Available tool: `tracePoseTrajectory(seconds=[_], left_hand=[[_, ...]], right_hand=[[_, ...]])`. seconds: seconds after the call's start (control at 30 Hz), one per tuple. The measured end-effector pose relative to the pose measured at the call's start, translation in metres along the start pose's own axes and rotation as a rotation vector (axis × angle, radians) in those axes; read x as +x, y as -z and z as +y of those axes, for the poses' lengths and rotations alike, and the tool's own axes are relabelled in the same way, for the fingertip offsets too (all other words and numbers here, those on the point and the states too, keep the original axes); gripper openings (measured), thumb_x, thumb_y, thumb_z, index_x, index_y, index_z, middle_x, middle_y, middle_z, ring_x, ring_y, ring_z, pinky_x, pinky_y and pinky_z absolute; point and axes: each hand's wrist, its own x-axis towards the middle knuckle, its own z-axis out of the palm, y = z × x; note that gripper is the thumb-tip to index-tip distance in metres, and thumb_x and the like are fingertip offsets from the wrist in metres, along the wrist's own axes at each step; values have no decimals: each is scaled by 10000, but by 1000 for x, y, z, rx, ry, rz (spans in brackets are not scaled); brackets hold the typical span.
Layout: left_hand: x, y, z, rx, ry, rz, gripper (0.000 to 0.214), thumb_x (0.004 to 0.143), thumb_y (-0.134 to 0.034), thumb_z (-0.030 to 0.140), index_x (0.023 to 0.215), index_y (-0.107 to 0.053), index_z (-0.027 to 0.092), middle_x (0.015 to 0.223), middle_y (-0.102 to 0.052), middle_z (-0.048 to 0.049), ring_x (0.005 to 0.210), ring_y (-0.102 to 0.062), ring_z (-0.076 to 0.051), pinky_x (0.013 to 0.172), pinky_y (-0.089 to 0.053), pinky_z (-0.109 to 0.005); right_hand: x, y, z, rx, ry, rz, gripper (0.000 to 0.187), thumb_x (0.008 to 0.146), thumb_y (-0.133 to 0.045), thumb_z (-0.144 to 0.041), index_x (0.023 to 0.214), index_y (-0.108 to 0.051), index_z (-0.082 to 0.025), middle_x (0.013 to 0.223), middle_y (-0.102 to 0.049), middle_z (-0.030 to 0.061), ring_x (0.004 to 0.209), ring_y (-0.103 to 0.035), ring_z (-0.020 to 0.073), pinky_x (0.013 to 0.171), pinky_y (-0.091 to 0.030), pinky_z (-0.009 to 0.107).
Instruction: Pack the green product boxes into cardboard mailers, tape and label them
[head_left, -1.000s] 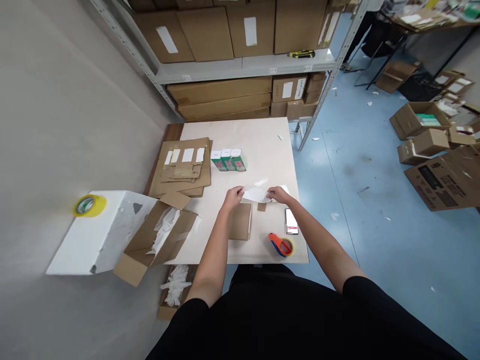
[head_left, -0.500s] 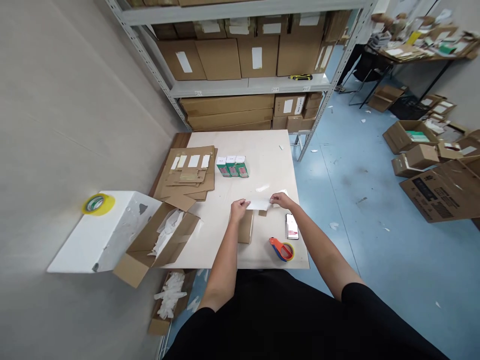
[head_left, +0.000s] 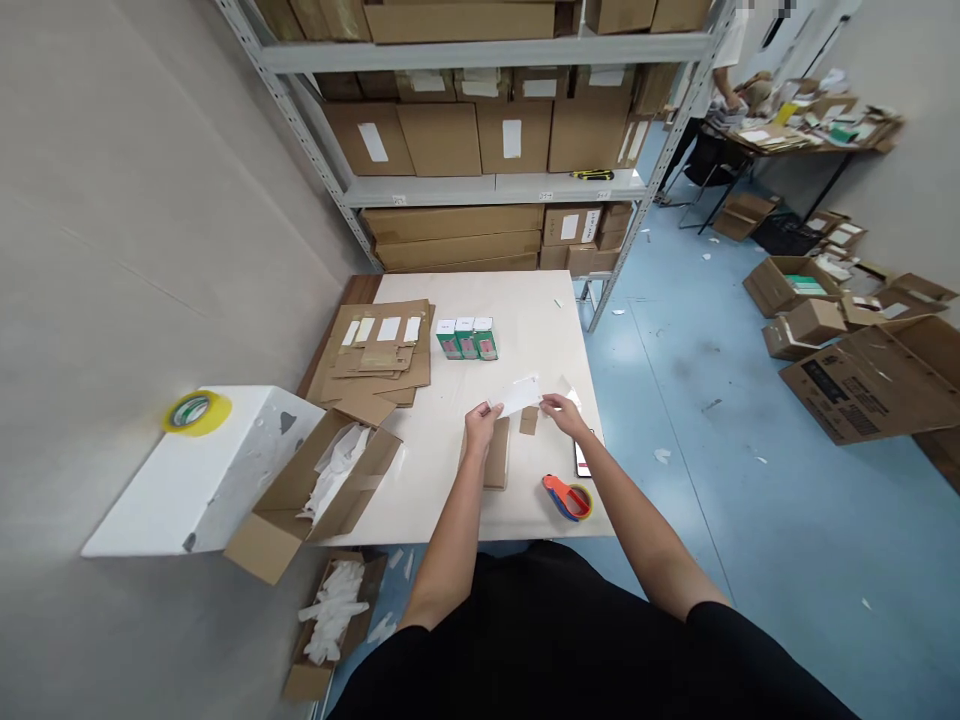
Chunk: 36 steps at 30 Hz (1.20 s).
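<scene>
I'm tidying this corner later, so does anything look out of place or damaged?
Yes, two things. White scraps lie scattered on the blue floor, looking like stray litter. The white block under the yellow tape roll has dark patches on its otherwise pale side, possibly damage.

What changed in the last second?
The white paper has turned, its right end swinging forward. The left hand still holds it; the right hand is near that end. The right arm hides more of the phone. The green boxes and tape dispenser stayed.
</scene>
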Motion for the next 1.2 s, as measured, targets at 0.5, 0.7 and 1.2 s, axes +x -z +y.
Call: tracePoseTrajectory(seconds=[0.5,0.7,1.2], left_hand=[[-24,132,24,-144,79,-66,512,571,-963,417,963,-777,145,916,-801,-96,882,-745,-241,858,-567,-360],[-14,202,35,-135,126,-190,676,476,-1015,321,1077,-768,134,938,-803,-117,883,-755,-261,874,-590,-407],[-39,169,58,-279,-45,20,491,677,-920,424,1030,-724,145,1129,-791,-153,1038,-750,-260,985,-558,-402]], right_hand=[[-57,-172,-95,292,-26,29,399,691,-814,-564,837,-685,-216,722,-683,2,781,-644,206,807,-549,368],[-60,-222,-125,144,0,-169,325,730,-818,-510,761,-668,-223,682,-648,-16,721,-626,186,768,-561,359],[-117,-220,-136,280,-27,85,277,765,-762,-458,913,-734,-225,941,-782,51,849,-709,193,840,-559,357]])
